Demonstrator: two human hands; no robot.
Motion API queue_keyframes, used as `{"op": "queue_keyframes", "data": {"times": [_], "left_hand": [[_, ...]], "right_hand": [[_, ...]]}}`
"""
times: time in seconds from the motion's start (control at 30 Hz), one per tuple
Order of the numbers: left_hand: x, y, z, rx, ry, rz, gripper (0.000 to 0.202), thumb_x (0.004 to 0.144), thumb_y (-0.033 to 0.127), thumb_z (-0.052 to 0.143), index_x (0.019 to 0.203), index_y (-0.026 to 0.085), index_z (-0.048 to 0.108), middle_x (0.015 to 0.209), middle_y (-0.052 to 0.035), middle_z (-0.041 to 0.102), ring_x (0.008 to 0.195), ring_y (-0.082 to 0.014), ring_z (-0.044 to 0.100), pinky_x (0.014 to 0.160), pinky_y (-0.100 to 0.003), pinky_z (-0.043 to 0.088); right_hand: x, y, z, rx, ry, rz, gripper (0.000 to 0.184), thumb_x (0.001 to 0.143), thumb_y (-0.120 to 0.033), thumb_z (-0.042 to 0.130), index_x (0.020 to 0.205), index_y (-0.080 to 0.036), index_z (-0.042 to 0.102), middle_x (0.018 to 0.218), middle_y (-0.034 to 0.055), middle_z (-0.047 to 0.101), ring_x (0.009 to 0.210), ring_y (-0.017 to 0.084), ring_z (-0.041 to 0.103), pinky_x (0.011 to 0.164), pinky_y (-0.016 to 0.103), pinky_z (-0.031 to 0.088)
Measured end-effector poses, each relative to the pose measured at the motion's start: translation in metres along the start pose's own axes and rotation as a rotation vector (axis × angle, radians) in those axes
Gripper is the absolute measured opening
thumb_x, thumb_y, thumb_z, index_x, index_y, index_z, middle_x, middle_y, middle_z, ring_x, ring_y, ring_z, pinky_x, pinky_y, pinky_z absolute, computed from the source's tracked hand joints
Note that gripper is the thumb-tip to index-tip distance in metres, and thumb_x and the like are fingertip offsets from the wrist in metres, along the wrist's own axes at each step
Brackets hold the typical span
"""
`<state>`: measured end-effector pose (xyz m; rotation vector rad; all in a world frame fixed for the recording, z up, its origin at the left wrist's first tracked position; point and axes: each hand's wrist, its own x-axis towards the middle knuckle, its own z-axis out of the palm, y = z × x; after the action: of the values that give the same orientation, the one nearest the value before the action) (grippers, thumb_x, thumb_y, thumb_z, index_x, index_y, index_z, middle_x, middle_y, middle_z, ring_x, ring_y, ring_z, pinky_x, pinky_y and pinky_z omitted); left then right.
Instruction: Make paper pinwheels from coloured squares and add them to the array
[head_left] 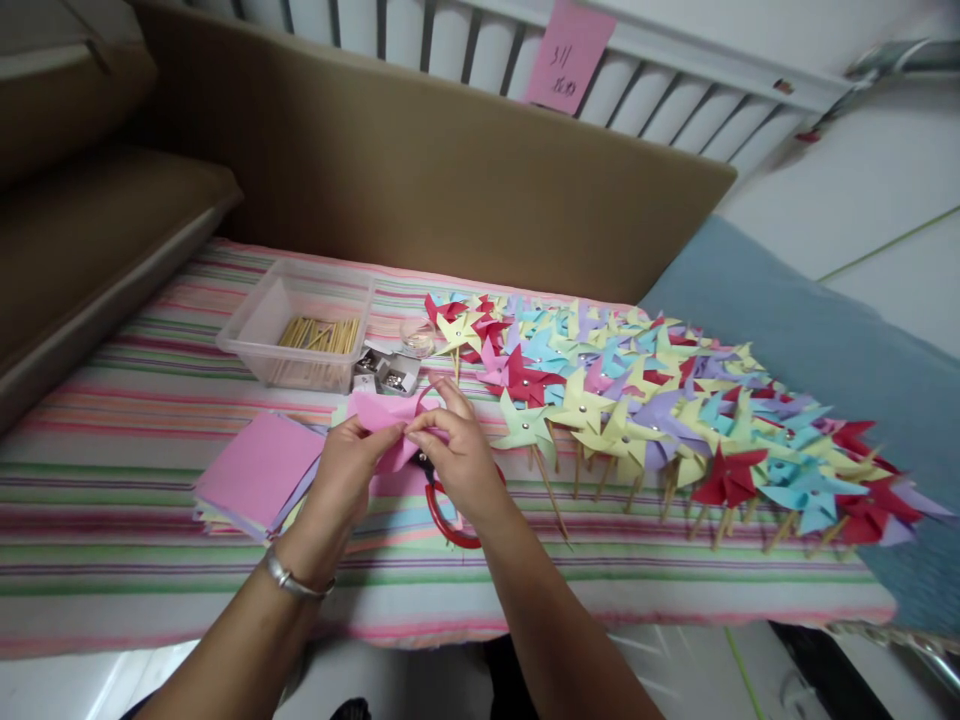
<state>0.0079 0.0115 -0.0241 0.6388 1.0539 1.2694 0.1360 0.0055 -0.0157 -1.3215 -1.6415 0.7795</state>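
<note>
Between my two hands is a piece of pink paper, partly folded inward. My left hand pinches its left side, thumb reaching to the middle. With thumb and forefinger, my right hand pinches the paper at its centre and right edge, the other fingers raised. Beneath the hands lie red-handled scissors, their blades mostly hidden. A stack of coloured paper squares, pink on top, sits left of my left hand. To the right of my right hand is a pale green paper pinwheel on a stick.
A clear plastic box holds thin wooden sticks. Beside it are small grey boxes of metal fasteners and a round clear container. Many finished pinwheels cover the right side. A brown board stands behind the striped cloth.
</note>
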Motion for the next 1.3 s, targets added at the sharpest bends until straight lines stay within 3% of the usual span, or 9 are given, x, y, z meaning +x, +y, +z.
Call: {"op": "queue_keyframes", "data": {"times": [0.17,0.73,0.97,1.3], "left_hand": [[0.0001,-0.0018,-0.0013,-0.004,-0.012,-0.004,0.020,0.054,0.021,0.080,0.072,0.014,0.072,0.064,-0.0030,0.071,0.055,-0.0127,0.059,0.054,-0.023,0.043],[-0.0004,-0.0021,-0.0053,0.061,-0.078,0.026,0.023,0.060,0.025,0.079,0.080,0.014,0.073,0.074,-0.0041,0.074,0.063,-0.0144,0.063,0.063,-0.024,0.046],[0.0021,-0.0036,-0.0059,0.088,-0.082,0.027,0.024,0.061,0.026,0.078,0.081,0.013,0.073,0.074,-0.0045,0.073,0.064,-0.0151,0.063,0.063,-0.025,0.046],[0.0029,-0.0060,-0.0035,0.076,-0.067,-0.015,0.021,0.059,0.023,0.077,0.077,0.013,0.072,0.069,-0.0034,0.072,0.062,-0.0147,0.062,0.062,-0.025,0.044]], "right_hand": [[0.0011,0.0030,-0.0007,0.006,-0.011,0.028,0.008,0.078,-0.019,0.062,0.079,-0.020,0.069,0.144,0.0096,0.041,0.138,0.021,0.028,0.112,0.040,0.022],[0.0026,0.0029,-0.0019,0.131,-0.030,0.155,0.008,0.074,-0.025,0.063,0.076,-0.020,0.070,0.136,0.0093,0.049,0.133,0.023,0.037,0.108,0.036,0.025],[0.0037,0.0031,-0.0020,0.205,-0.027,0.160,0.004,0.071,-0.024,0.064,0.070,-0.021,0.065,0.105,0.0043,0.062,0.115,0.021,0.051,0.100,0.034,0.033],[0.0029,0.0011,-0.0043,0.241,-0.036,0.187,0.005,0.070,-0.024,0.062,0.069,-0.019,0.061,0.077,-0.0003,0.058,0.079,0.016,0.055,0.078,0.029,0.042]]}}
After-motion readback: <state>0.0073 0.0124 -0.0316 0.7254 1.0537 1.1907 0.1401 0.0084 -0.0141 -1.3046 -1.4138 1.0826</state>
